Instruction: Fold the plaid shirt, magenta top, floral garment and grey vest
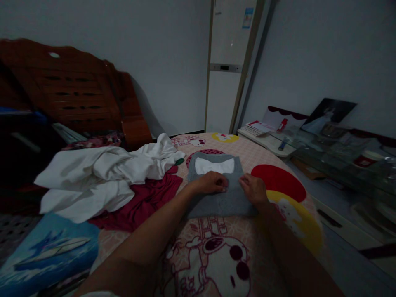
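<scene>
A grey garment point(221, 204) lies folded into a rough rectangle on the patterned tablecloth point(182, 231), with a white patch point(213, 166) showing near its far edge. My left hand point(212, 182) rests on the middle of the garment, its fingers curled and closed on the grey cloth. At the garment's right side my right hand point(253, 189) has its thumb and fingers pinched together on the same cloth.
A white cloth point(93, 169) and a dark red cloth point(151, 198) are heaped at the table's left. Behind them stands a wooden chair point(74, 95). A glass-topped cabinet point(334, 161) with papers and cups is on the right, a tall white appliance point(224, 99) at the back.
</scene>
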